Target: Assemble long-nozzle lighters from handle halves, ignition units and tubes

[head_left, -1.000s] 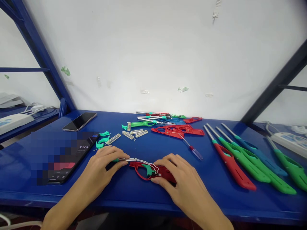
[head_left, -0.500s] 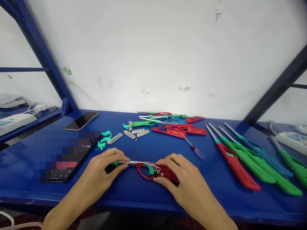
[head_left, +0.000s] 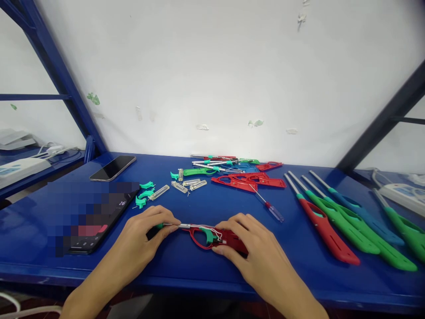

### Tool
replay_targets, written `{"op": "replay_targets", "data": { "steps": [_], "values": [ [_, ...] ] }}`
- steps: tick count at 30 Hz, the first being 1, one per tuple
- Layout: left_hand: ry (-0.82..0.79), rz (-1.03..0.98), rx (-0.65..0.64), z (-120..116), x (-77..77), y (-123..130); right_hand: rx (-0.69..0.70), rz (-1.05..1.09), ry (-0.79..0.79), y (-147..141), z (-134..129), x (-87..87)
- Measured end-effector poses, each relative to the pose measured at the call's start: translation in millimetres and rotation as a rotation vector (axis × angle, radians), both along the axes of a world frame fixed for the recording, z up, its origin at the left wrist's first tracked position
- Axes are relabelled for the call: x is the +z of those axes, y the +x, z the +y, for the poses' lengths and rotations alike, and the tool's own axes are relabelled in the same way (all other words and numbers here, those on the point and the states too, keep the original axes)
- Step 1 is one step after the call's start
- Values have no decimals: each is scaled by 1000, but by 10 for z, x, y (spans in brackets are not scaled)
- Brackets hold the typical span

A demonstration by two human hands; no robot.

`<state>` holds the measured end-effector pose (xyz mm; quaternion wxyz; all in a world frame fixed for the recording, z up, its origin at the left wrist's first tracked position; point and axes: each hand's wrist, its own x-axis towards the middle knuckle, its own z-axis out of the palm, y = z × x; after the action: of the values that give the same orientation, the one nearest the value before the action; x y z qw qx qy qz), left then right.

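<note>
Between my hands an opened red lighter shell lies near the table's front edge, with a teal trigger and thin white wires inside. My left hand pinches the metal lighter tube at the shell's left end; a bit of teal shows behind the fingers. My right hand grips the shell's handle end, thumb in front and fingers behind, covering part of it. Just beyond, a screwdriver with a clear purple handle rests on the table.
Assembled long lighters lie at the right. Red shell halves, open lighter parts, clear fuel tanks and teal triggers are spread at the back. Two phones, one dark and one lit, lie left on the blue table.
Both hands and the red lighter shell hold almost the same place. The view has shifted very slightly.
</note>
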<state>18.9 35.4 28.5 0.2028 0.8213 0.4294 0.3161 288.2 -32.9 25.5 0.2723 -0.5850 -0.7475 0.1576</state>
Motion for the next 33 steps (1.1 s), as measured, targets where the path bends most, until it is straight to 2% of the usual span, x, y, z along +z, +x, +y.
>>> {"op": "replay_targets", "data": {
  "steps": [7, 13, 20, 29, 33],
  "values": [
    [-19, 1, 0, 9, -39, -3, 5, 9, -12, 14, -18, -3],
    [37, 14, -39, 30, -45, -28, -7, 4, -20, 8, -18, 3],
    [38, 85, 0, 15, -38, 20, -11, -36, -2, 4, -12, -8],
    [-89, 120, 22, -66, -33, 64, -78, -159, 99, 28, -46, -181],
    [-124, 134, 96, -194, -43, 106, -51, -116, 93, 19, -75, -128]
  ]
}}
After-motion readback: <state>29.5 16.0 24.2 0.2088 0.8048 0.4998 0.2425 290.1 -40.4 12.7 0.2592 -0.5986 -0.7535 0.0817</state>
